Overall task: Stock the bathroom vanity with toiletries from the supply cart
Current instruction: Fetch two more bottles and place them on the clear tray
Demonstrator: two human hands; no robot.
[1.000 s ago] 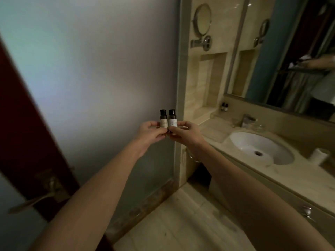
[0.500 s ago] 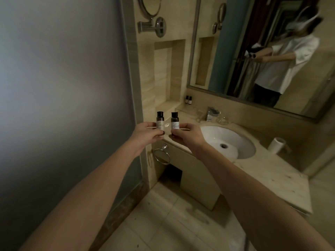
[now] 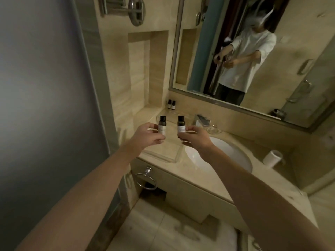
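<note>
My left hand [image 3: 147,135] pinches a small dark toiletry bottle [image 3: 162,126] with a black cap and pale label, held upright. My right hand [image 3: 194,137] grips a matching second bottle [image 3: 181,126], also upright, a short gap to the right of the first. Both bottles hang in the air above the left end of the beige marble vanity counter [image 3: 213,180]. Two more small bottles [image 3: 171,104] stand at the counter's back left corner, beside the wall niche.
A white oval sink [image 3: 232,156] with a metal faucet [image 3: 202,121] sits right of my hands. A toilet roll [image 3: 272,158] rests at the right. A towel ring [image 3: 146,180] hangs on the vanity front. Above is a wall mirror [image 3: 253,57]; frosted glass stands left.
I have stepped closer to the vanity and the view has swung right. The two bottles, held touching a second ago, are now apart and over the counter's left end.
</note>
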